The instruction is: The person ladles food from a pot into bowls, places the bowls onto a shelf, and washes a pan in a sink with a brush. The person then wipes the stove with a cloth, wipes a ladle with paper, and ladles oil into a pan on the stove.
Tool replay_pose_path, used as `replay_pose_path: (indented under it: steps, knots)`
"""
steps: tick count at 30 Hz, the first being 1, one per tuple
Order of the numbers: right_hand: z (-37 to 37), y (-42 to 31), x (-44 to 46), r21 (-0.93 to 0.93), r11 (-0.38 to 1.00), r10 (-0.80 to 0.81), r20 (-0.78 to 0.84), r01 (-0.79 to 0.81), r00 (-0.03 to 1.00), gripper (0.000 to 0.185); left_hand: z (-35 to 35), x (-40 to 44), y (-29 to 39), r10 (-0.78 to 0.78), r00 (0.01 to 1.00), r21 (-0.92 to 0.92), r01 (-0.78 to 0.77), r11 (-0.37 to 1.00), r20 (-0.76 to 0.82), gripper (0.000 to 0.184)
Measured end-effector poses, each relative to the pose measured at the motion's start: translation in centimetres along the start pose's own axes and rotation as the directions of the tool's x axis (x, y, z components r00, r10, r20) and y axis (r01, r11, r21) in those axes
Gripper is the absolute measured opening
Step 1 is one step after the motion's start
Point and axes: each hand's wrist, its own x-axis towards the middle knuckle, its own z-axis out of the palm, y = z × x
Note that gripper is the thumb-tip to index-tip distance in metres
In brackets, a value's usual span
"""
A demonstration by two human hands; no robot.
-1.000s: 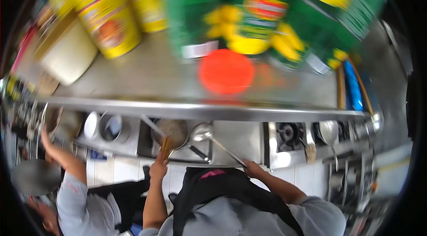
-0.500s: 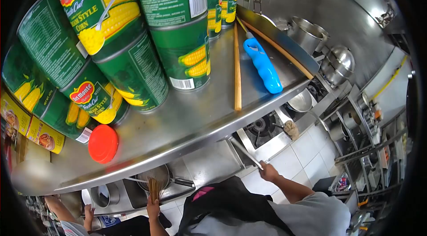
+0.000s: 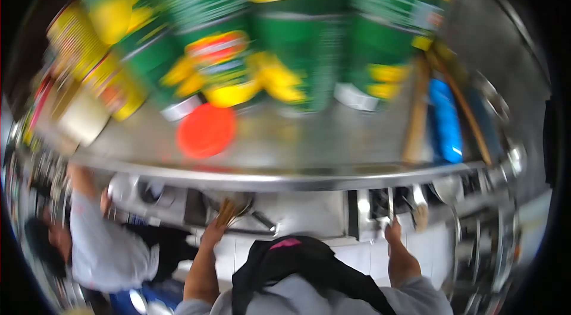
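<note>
Where the left grip [image 3: 212,233] is closed round a bamboo brush [image 3: 225,214], the bundled tips point away from the fingers and overlap the near side of a pan [image 3: 239,199]; whether they touch it, the blur does not tell. Just right of that grip lies a black handle [image 3: 263,220], slanting from the pan's side, and beyond it a bare stretch of the steel table [image 3: 306,214]. The right grip [image 3: 392,232] is clamped on a slim metal handle [image 3: 391,202] that reaches over the stove front; what sits at its far end cannot be made out. Just right of it is a brown cloth [image 3: 420,218]. Both utensils are off their resting places and in use or ready for it, by the look of it, with neither laid down; the pan's contents are too blurred to show what is done or left.

Farther out, above both grips, a steel shelf [image 3: 267,151] bears green cans [image 3: 291,53], a red lid [image 3: 206,131] and a blue-handled tool [image 3: 445,122]. Well left of the left grip is a co-worker [image 3: 110,249].
</note>
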Motion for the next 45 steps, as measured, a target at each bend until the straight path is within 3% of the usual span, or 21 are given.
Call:
replay_pose_path:
  steps: [1, 2, 4, 8, 11, 12, 14, 16, 18, 19, 22, 25, 26, 28, 31, 33, 35, 38, 40, 42, 45]
  knots:
    - [0.9, 0.8, 0.7, -0.144, 0.986, -0.093, -0.088, 0.079, 0.992, 0.063, 0.4, 0.1, -0.5, 0.043, 0.998, 0.031, -0.041, 0.999, -0.051, 0.058]
    - [0.0, -1.5, 0.6, -0.192, 0.981, -0.015, -0.008, 0.013, 1.000, 0.053, -2.6, -2.8, 7.7, -0.132, 0.991, 0.135, 0.127, 0.983, 0.030, 0.061]
    - [2.9, 3.8, 3.8, 0.006, 0.996, -0.085, 0.006, 0.085, 0.996, 0.042, -1.7, -2.2, 5.2, -0.200, 0.979, 0.140, 0.194, 0.971, 0.032, 0.064]
    - [2.6, 0.3, 3.5, -0.166, 0.983, -0.077, 0.040, 0.082, 0.996, 0.038, -2.4, -1.5, 6.2, -0.313, 0.948, 0.224, 0.293, 0.930, 0.059, 0.067]
    - [3.0, 2.0, 6.2, -0.333, 0.939, -0.047, 0.122, 0.086, 0.991, 0.043, -4.0, 1.3, 5.8, -0.388, 0.880, 0.331, 0.292, 0.897, 0.273, 0.063]
    - [2.7, 1.3, 7.1, -0.416, 0.899, -0.060, 0.194, 0.138, 0.979, 0.047, -3.8, 3.0, 4.0, -0.333, 0.913, 0.356, 0.238, 0.904, 0.237, 0.062]
    - [3.1, -3.4, 6.0, -0.526, 0.850, -0.018, -0.083, -0.029, 0.996, 0.056, -5.5, 4.2, 4.7, -0.271, 0.957, 0.386, 0.214, 0.897, 0.100, 0.060]
    - [1.9, -12.7, 2.7, -0.457, 0.872, -0.200, -0.009, 0.174, 0.980, 0.049, -8.4, 3.6, 8.7, -0.215, 0.971, 0.356, 0.237, 0.904, -0.102, 0.053]
    - [5.5, -12.4, 7.1, -0.164, 0.808, -0.567, 0.049, 0.566, 0.823, 0.041, -8.9, 5.0, 8.2, -0.186, 0.957, 0.295, 0.248, 0.923, -0.224, 0.047]
    - [5.3, -16.4, 6.1, -0.130, 0.756, -0.627, 0.135, 0.641, 0.767, 0.039, -8.7, 6.2, 7.4, -0.225, 0.948, 0.323, 0.290, 0.901, -0.224, 0.044]
    - [9.2, -30.7, -0.8, -0.091, 0.681, -0.655, 0.368, 0.727, 0.660, 0.035, -5.0, 8.4, 3.8, -0.317, 0.933, 0.323, 0.358, 0.876, -0.172, 0.039]
    - [15.2, -40.6, -7.4, 0.134, 0.571, -0.745, 0.499, 0.810, 0.442, 0.029, 1.1, 8.9, 3.5, -0.476, 0.877, 0.188, 0.479, 0.858, -0.063, 0.031]
    - [18.2, -41.6, -8.1, 0.208, 0.521, -0.769, 0.536, 0.827, 0.350, 0.029, 2.2, 8.2, 4.9, -0.418, 0.907, 0.195, 0.418, 0.887, -0.045, 0.030]
    - [24.1, -43.0, -10.0, 0.274, 0.624, -0.655, 0.695, 0.731, 0.299, 0.032, 3.1, 8.9, 6.0, -0.369, 0.929, 0.189, 0.366, 0.911, -0.019, 0.030]
    - [33.0, -40.7, -11.3, 0.080, 0.753, -0.393, 0.851, 0.653, 0.349, 0.041, 5.4, 12.5, 3.3, -0.358, 0.934, 0.184, 0.349, 0.919, 0.017, 0.029]
    - [36.9, -40.0, -11.9, -0.012, 0.783, -0.306, 0.864, 0.622, 0.401, 0.044, 4.5, 15.2, -0.4, -0.443, 0.860, 0.245, 0.501, 0.830, -0.254, 0.029]
    - [39.2, -38.6, -12.3, -0.197, 0.931, 0.042, 0.894, 0.308, 0.445, 0.051, -1.1, 13.2, -1.5, -0.408, 0.881, 0.232, 0.460, 0.857, -0.242, 0.025]
    - [39.9, -38.4, -12.3, -0.290, 0.922, 0.153, 0.881, 0.257, 0.447, 0.055, -2.3, 9.7, -2.2, -0.363, 0.913, 0.243, 0.400, 0.884, -0.185, 0.022]
    - [42.2, -35.8, -10.2, -0.256, 0.933, 0.129, 0.894, 0.254, 0.429, 0.056, -1.0, 8.2, -0.2, -0.441, 0.897, 0.176, 0.434, 0.883, -0.002, 0.035]
    - [41.8, -36.7, -10.5, -0.261, 0.961, 0.214, 0.911, 0.090, 0.351, 0.058, 2.6, 8.6, 1.4, -0.370, 0.921, 0.268, 0.328, 0.906, 0.122, 0.037]
    - [41.5, -37.9, -10.4, -0.360, 0.903, 0.262, 0.894, 0.235, 0.363, 0.057, 3.0, 10.7, 3.8, -0.327, 0.939, 0.127, 0.313, 0.941, 0.109, 0.033]
